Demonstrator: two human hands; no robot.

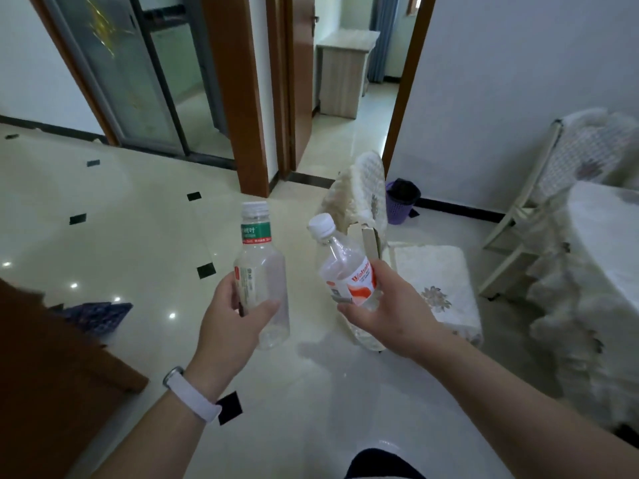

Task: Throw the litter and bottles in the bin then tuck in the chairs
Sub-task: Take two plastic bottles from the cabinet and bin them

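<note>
L hand (230,318) grips green-label bottle (260,271); R hand (390,314) grips red-label bottle (345,271).

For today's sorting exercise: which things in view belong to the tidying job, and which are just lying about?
Job: green-label bottle in left hand; red-label bottle in right hand; purple bin; near chair; far chair.
Lying about: table; blue object on floor; cabinet.

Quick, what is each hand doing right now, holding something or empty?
The left hand grips the green-labelled bottle.
The right hand grips the red-labelled bottle.
</note>
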